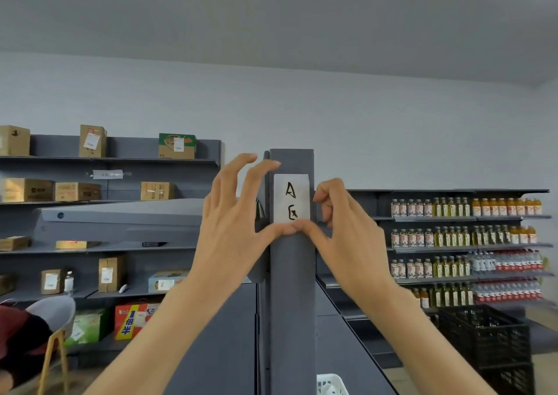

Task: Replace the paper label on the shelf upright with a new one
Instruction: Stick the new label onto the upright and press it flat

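Two bare hands, left (232,213) splayed, right (341,213) curled, thumbs pressing the white rectangular paper label (291,198) against the smooth grey metal upright (292,289); neither grips it.

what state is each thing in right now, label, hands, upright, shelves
paper label: stuck flat on the upright, marked "A", lower edge under both thumbs
shelf upright: vertical, grey, bare below the label
left hand: fingers spread, thumb pressing the label's bottom edge
right hand: fingers curled at the label's right edge, thumb at its bottom
bottle shelves: stocked in rows
black crate: on the floor
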A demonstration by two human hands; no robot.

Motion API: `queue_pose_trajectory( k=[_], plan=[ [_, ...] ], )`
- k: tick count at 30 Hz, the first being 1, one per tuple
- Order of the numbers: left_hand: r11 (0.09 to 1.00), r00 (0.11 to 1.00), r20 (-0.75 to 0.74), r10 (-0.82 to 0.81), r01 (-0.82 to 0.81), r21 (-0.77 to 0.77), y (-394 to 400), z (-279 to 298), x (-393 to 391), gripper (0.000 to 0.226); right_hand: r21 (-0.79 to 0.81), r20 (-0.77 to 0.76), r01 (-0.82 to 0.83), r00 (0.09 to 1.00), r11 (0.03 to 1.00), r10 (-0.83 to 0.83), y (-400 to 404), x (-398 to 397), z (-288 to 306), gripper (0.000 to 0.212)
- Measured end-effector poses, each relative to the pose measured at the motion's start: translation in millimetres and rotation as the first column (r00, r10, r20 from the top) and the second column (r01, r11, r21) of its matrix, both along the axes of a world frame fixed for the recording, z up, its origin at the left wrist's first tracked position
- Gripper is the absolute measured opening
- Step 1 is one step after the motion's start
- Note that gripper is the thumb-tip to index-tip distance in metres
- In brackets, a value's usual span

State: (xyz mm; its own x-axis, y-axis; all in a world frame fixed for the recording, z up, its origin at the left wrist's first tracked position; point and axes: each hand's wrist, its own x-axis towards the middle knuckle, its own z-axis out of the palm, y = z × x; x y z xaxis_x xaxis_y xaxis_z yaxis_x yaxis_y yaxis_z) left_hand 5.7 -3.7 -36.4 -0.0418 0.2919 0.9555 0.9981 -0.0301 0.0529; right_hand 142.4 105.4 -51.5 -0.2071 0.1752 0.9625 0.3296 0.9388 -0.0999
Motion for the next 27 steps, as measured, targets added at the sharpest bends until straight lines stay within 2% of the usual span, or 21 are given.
queue_pose_trajectory(
  k=[2, 4, 6, 8, 11, 14, 17, 18, 20, 23, 27],
  plan=[
    [0.997, 0.995, -0.07, 0.071, -0.073, -0.025, 0.5, -6.0, -2.4, 0.096, 0.109, -0.078, -0.004, 0.997, 0.994, 0.012, 4.6, -0.7, -13.8, 0.043],
    [0.98, 0.965, -0.184, 0.187, -0.195, -0.027, 1.8, -9.5, -1.1, 0.098, 0.183, -0.089, -0.065, 0.993, 0.981, 0.082, 7.7, -4.4, -21.3, 0.058],
    [0.955, 0.915, -0.294, 0.277, -0.296, -0.023, 7.0, -14.2, 4.8, 0.084, 0.204, 0.001, -0.127, 0.992, 0.971, 0.13, 4.8, -12.9, -21.3, 0.075],
    [0.933, 0.881, -0.342, 0.326, -0.358, -0.033, 17.0, -21.5, 8.9, 0.074, 0.172, 0.1, -0.141, 0.987, 0.975, 0.125, 1.9, -23.1, -18.0, 0.081],
    [0.917, 0.88, -0.309, 0.362, -0.396, -0.053, 28.7, -27.5, 5.6, 0.072, 0.161, 0.156, -0.069, 0.987, 0.984, 0.044, 7.1, -30.4, -18.1, 0.085],
    [0.923, 0.893, -0.269, 0.361, -0.383, -0.031, 28.6, -29.7, -2.4, 0.063, 0.149, 0.136, 0.019, 0.99, 0.989, -0.039, 20.3, -28.9, -22.4, 0.085],
    [0.934, 0.912, -0.228, 0.342, -0.356, -0.023, 24.9, -32.8, -8.4, 0.062, -0.052, 0.077, -0.004, 0.997, 0.999, 0.008, 40.8, -23.4, -32.5, 0.09],
    [0.934, 0.912, -0.227, 0.343, -0.356, -0.02, 24.4, -33.4, -9.5, 0.062, -0.073, 0.064, -0.006, 0.998, 0.997, 0.01, 47.8, -20.9, -39.0, 0.09],
    [0.935, 0.913, -0.217, 0.344, -0.354, -0.004, 24.9, -33.9, -11.9, 0.064, -0.071, 0.051, -0.035, 0.998, 0.997, 0.039, 54.4, -16.1, -52.0, 0.087],
    [0.925, 0.908, -0.185, 0.376, -0.379, 0.022, 27.1, -33.8, -14.1, 0.068, -0.103, 0.014, -0.177, 0.984, 0.979, 0.179, 44.6, -10.6, -50.8, 0.086],
    [0.94, 0.93, -0.138, 0.342, -0.337, 0.059, 27.4, -29.4, -9.1, 0.069, 0.008, 0.042, -0.245, 0.969, 0.97, 0.244, 17.3, -10.0, -22.0, 0.085]
  ],
)
